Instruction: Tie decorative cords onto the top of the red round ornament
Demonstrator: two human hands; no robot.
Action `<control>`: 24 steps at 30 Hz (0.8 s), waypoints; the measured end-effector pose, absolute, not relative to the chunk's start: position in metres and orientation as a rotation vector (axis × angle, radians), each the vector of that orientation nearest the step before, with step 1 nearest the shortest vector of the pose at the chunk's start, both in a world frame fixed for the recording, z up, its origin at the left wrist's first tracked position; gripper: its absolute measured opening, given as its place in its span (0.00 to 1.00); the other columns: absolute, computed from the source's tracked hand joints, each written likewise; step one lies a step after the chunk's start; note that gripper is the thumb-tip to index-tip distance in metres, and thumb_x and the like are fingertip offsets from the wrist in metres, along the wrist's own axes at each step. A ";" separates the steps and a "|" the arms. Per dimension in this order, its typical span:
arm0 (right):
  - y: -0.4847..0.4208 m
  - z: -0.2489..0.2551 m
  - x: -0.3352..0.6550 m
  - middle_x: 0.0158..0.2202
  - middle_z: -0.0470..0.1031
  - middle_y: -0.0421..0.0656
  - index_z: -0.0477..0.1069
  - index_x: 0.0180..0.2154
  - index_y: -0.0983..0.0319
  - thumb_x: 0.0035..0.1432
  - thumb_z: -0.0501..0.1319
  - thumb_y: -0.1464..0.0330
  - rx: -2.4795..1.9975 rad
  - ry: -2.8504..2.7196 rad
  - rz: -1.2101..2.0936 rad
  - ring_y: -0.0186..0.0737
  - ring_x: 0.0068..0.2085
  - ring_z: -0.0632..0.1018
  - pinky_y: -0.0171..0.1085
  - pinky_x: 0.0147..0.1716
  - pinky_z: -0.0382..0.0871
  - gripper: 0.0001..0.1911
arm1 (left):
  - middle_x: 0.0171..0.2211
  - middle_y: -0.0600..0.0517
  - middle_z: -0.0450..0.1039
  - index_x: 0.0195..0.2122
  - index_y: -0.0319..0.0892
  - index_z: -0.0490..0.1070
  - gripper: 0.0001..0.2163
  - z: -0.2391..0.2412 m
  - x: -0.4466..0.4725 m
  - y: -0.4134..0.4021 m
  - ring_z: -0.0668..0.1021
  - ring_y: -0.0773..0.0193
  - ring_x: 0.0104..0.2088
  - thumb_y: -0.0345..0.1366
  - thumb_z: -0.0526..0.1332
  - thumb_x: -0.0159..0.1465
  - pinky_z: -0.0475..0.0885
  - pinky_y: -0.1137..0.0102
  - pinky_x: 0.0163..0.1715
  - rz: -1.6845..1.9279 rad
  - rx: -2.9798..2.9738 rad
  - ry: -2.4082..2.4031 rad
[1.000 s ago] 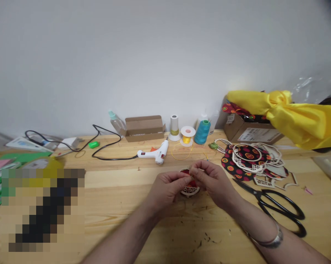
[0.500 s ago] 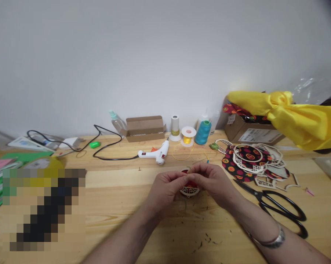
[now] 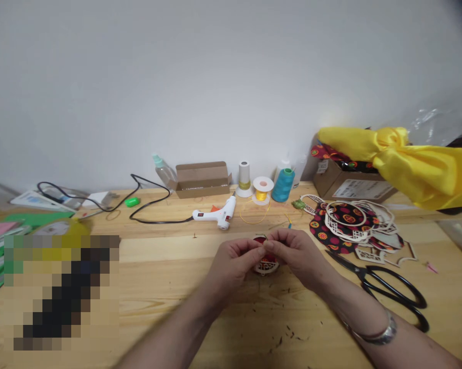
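Both forearms (image 3: 192,318) are bare, and a shiny silver-coloured bracelet (image 3: 387,333) curves around the right one.

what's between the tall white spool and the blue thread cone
In the head view, a spool of yellow cord stands between the tall white spool and the blue thread cone.

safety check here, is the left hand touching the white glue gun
Apart: the head view plainly shows a strip of tabletop between the left hand and the white glue gun.
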State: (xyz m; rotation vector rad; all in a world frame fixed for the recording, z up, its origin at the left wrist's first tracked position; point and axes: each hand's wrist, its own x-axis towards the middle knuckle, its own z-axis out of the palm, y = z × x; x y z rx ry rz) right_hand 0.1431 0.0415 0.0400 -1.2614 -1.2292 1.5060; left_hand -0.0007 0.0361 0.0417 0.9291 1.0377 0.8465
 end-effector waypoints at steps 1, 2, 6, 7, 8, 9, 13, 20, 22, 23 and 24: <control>0.042 0.040 0.143 0.16 0.61 0.34 0.65 0.20 0.65 0.44 0.63 0.63 -1.259 -1.233 1.510 0.26 0.19 0.61 0.29 0.18 0.55 0.13 | 0.14 0.56 0.66 0.23 0.37 0.75 0.08 0.042 -0.001 0.036 0.59 0.76 0.14 0.38 0.65 0.50 0.49 0.77 0.14 0.844 0.944 1.035; 0.042 0.040 0.143 0.16 0.62 0.34 0.64 0.20 0.65 0.44 0.63 0.62 -1.259 -1.237 1.510 0.27 0.19 0.61 0.29 0.18 0.55 0.13 | 0.15 0.56 0.66 0.23 0.37 0.75 0.08 0.042 -0.001 0.036 0.59 0.76 0.14 0.39 0.65 0.50 0.49 0.77 0.14 0.841 0.959 1.037; 0.043 0.041 0.145 0.16 0.62 0.34 0.64 0.20 0.65 0.44 0.62 0.63 -1.290 -1.261 1.471 0.27 0.19 0.62 0.29 0.18 0.56 0.12 | 0.17 0.56 0.67 0.23 0.38 0.74 0.08 0.042 -0.002 0.037 0.60 0.76 0.14 0.39 0.63 0.51 0.51 0.77 0.15 0.839 1.000 1.034; 0.043 0.041 0.145 0.16 0.62 0.34 0.64 0.20 0.65 0.44 0.62 0.63 -1.297 -1.267 1.461 0.27 0.19 0.62 0.29 0.18 0.56 0.12 | 0.16 0.56 0.67 0.23 0.39 0.74 0.08 0.042 -0.003 0.037 0.61 0.76 0.15 0.39 0.63 0.52 0.52 0.77 0.15 0.841 0.996 1.024; 0.043 0.042 0.146 0.17 0.63 0.35 0.65 0.21 0.64 0.45 0.62 0.63 -1.301 -1.277 1.457 0.27 0.19 0.62 0.29 0.19 0.57 0.12 | 0.16 0.56 0.68 0.23 0.39 0.74 0.08 0.042 -0.003 0.037 0.62 0.75 0.15 0.39 0.62 0.52 0.54 0.77 0.16 0.844 0.987 1.014; 0.043 0.042 0.146 0.17 0.64 0.35 0.65 0.21 0.64 0.46 0.61 0.63 -1.301 -1.291 1.453 0.28 0.20 0.63 0.29 0.19 0.57 0.11 | 0.17 0.55 0.69 0.23 0.39 0.75 0.08 0.041 -0.003 0.037 0.63 0.75 0.16 0.38 0.62 0.52 0.55 0.77 0.17 0.853 0.978 1.006; 0.045 0.043 0.147 0.18 0.66 0.37 0.65 0.22 0.64 0.48 0.59 0.64 -1.331 -1.396 1.357 0.29 0.21 0.64 0.30 0.20 0.58 0.10 | 0.21 0.52 0.73 0.25 0.38 0.75 0.06 0.042 -0.002 0.037 0.69 0.71 0.20 0.37 0.63 0.51 0.60 0.76 0.21 0.891 0.980 1.040; 0.048 0.036 0.150 0.19 0.64 0.36 0.63 0.21 0.63 0.50 0.57 0.68 -1.384 -1.571 1.039 0.31 0.23 0.64 0.31 0.23 0.58 0.08 | 0.44 0.46 0.72 0.22 0.37 0.74 0.06 0.044 -0.004 0.038 0.73 0.68 0.28 0.35 0.63 0.51 0.63 0.75 0.23 0.938 1.001 1.135; 0.049 0.036 0.151 0.19 0.65 0.36 0.63 0.22 0.63 0.51 0.56 0.68 -1.387 -1.560 1.017 0.31 0.23 0.65 0.31 0.23 0.58 0.08 | 0.50 0.45 0.67 0.21 0.37 0.73 0.06 0.043 -0.004 0.038 0.74 0.63 0.35 0.34 0.64 0.51 0.64 0.74 0.27 0.938 1.029 1.128; 0.049 0.036 0.151 0.19 0.65 0.36 0.63 0.22 0.63 0.51 0.56 0.68 -1.386 -1.536 1.036 0.31 0.22 0.65 0.31 0.23 0.58 0.09 | 0.50 0.45 0.66 0.20 0.37 0.72 0.06 0.043 -0.004 0.037 0.74 0.62 0.37 0.34 0.64 0.51 0.65 0.74 0.28 0.926 1.056 1.112; 0.049 0.037 0.151 0.18 0.64 0.36 0.63 0.22 0.63 0.51 0.56 0.67 -1.383 -1.498 1.074 0.31 0.22 0.65 0.31 0.22 0.58 0.09 | 0.50 0.44 0.66 0.20 0.37 0.71 0.07 0.042 -0.004 0.036 0.74 0.62 0.38 0.34 0.63 0.51 0.65 0.74 0.28 0.907 1.086 1.087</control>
